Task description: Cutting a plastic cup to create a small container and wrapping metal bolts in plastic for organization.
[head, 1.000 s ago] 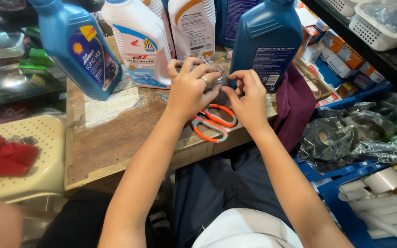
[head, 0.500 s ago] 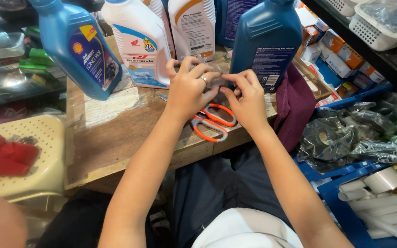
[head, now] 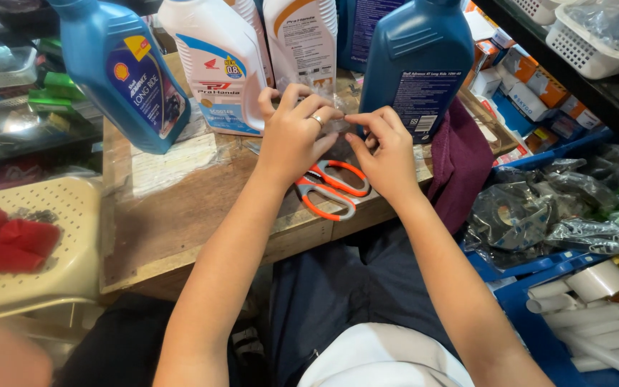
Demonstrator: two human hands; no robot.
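Both hands meet over the bench (head: pixel 180 208): the left hand (head: pixel 291 132) and right hand (head: pixel 385 154) pinch a small clear packet (head: pixel 338 123) between fingertips, just above the orange scissors (head: pixel 331 188) and in front of the dark blue bottle (head: pixel 413 61). It looks like opening or sealing; a steady, fine grip seems needed. Forearms angle inward, wrists bent down.
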